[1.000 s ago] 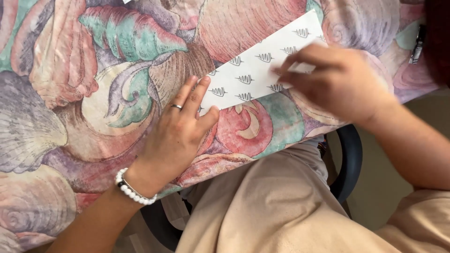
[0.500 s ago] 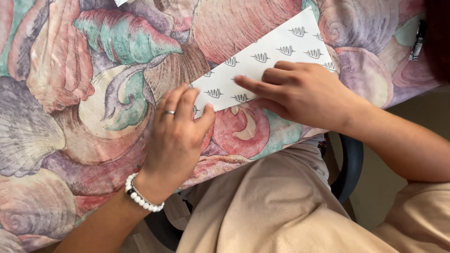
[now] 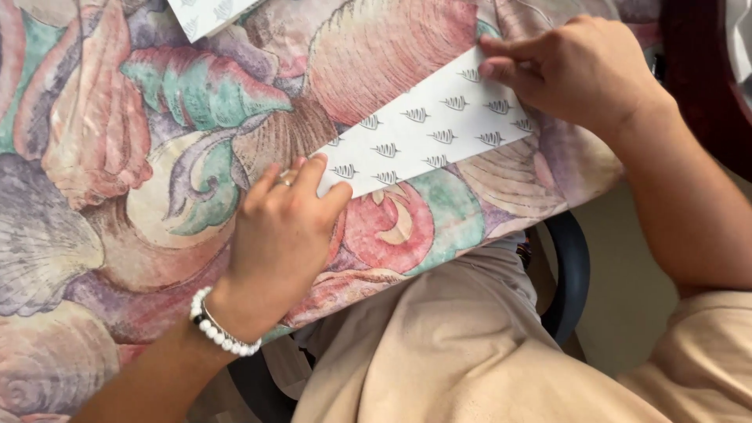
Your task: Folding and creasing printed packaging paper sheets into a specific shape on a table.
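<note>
A folded strip of white paper [image 3: 427,137] printed with small grey fish-like marks lies slanted on a table covered in a seashell-patterned cloth [image 3: 125,157]. My left hand [image 3: 282,235], with a ring and a white bead bracelet, presses its fingertips on the strip's lower left end. My right hand [image 3: 576,66] presses its fingertips on the strip's upper right end, fingers bent.
Another piece of the same patterned paper [image 3: 205,12] shows at the top edge. The table's near edge runs diagonally above my lap in beige clothing [image 3: 470,345]. A dark chair arm [image 3: 568,274] sits below the table at the right.
My right hand has slid along the strip from its middle to the upper right end. My left hand stays pressed on the lower left end.
</note>
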